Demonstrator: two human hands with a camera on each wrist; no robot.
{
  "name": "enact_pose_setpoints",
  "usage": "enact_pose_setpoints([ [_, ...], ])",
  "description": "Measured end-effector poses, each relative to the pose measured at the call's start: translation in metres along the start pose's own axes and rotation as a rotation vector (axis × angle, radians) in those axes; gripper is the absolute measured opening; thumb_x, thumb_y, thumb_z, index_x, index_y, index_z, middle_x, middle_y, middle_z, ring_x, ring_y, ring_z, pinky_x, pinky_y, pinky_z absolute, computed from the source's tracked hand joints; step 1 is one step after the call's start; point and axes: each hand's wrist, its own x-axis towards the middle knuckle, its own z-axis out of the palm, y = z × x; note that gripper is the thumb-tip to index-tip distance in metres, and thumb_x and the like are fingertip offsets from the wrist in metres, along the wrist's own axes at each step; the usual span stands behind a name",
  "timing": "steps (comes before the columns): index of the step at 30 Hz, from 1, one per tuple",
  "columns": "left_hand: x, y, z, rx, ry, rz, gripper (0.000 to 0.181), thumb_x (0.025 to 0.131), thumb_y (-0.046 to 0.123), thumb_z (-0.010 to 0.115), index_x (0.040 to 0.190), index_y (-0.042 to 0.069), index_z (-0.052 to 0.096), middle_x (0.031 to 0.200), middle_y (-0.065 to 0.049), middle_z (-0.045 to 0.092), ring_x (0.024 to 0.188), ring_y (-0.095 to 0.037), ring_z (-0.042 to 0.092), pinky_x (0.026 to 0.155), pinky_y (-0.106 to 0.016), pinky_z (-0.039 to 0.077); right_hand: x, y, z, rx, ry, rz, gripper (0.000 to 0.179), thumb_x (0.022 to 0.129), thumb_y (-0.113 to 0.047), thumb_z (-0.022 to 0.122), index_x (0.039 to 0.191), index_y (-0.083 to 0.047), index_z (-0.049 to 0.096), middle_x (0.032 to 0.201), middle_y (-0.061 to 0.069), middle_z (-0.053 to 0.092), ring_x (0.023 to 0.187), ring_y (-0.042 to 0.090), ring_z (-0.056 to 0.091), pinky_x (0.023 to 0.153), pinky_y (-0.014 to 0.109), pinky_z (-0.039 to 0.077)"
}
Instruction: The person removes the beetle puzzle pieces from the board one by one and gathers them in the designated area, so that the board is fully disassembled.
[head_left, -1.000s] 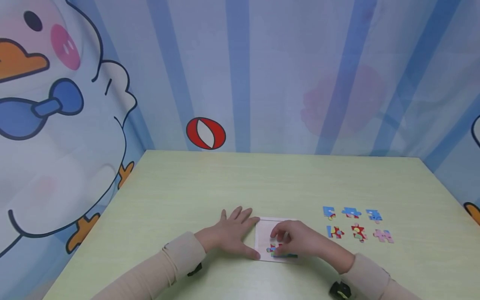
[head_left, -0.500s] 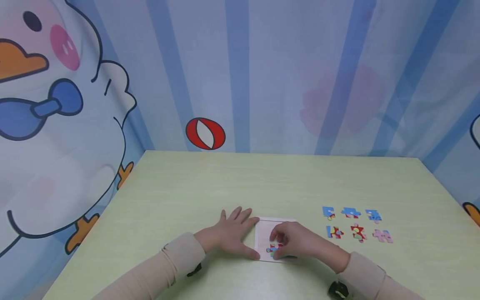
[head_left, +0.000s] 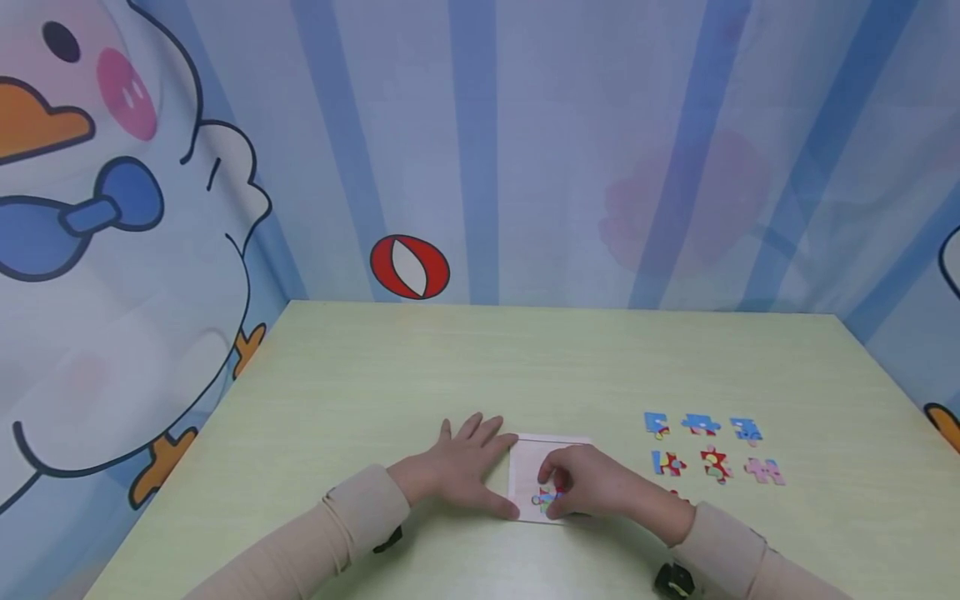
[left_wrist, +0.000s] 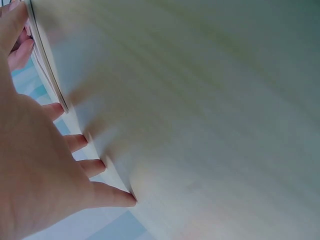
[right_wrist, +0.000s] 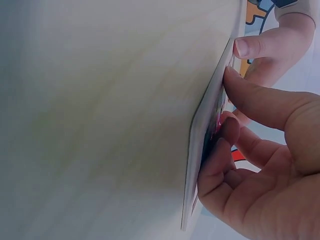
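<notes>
A white square puzzle tray (head_left: 527, 462) lies on the table. My left hand (head_left: 467, 468) rests flat at its left edge with fingers spread. In the left wrist view, the left hand's (left_wrist: 45, 165) thumb and a fingertip touch the tray's side. My right hand (head_left: 588, 479) is over the lower part of the tray, thumb and fingers curled at a colourful jigsaw piece (head_left: 542, 500). From the right wrist view, the right hand's (right_wrist: 265, 160) thumb and fingertips are down at the tray (right_wrist: 197, 145); they hide most of the piece.
Several loose jigsaw pieces (head_left: 703, 426) lie in two rows to the right of the tray, with a red, green and yellow piece (head_left: 716, 465) in the nearer row. Part of another red piece (head_left: 679, 494) shows beside the right wrist. A patterned curtain (head_left: 555, 150) hangs behind the pale table (head_left: 360, 375).
The right hand has shifted very slightly left over the tray, and a bit of red piece now shows beside its wrist. The left hand stays in place.
</notes>
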Motion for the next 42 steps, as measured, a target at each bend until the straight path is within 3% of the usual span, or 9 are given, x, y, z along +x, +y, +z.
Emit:
enact_pose_setpoints([
  [14, -0.0019, 0.0011, -0.0013, 0.005, -0.003, 0.002, 0.100, 0.077, 0.074, 0.058, 0.153, 0.018, 0.024, 0.161, -0.012, 0.013, 0.147, -0.039, 0.008, 0.107, -0.071, 0.010, 0.0011, 0.0002, -0.0001, -0.031, -0.011, -0.012, 0.023, 0.071, -0.007, 0.083, 0.084, -0.009, 0.065, 0.071, -0.001, 0.053, 0.068, 0.012, 0.047, 0.061, 0.024, 0.040],
  [26, -0.0005, -0.0003, 0.0004, 0.007, -0.007, 0.000, 0.101, 0.077, 0.076, 0.056, 0.153, 0.019, 0.024, 0.161, -0.011, 0.012, 0.147, -0.038, 0.007, 0.108, -0.071, 0.010, 0.0000, 0.0013, -0.0010, 0.000, -0.023, 0.024, 0.022, 0.073, -0.008, 0.082, 0.083, -0.011, 0.062, 0.072, -0.002, 0.054, 0.071, 0.015, 0.048, 0.062, 0.027, 0.039],
  [42, 0.0005, 0.0003, -0.0003, 0.007, -0.018, -0.009, 0.099, 0.077, 0.075, 0.057, 0.153, 0.020, 0.024, 0.162, -0.010, 0.011, 0.147, -0.037, 0.007, 0.108, -0.070, 0.010, -0.0014, 0.0026, -0.0058, 0.000, -0.042, -0.028, 0.017, 0.078, -0.004, 0.077, 0.086, -0.013, 0.064, 0.070, -0.006, 0.053, 0.068, 0.012, 0.048, 0.063, 0.025, 0.039],
])
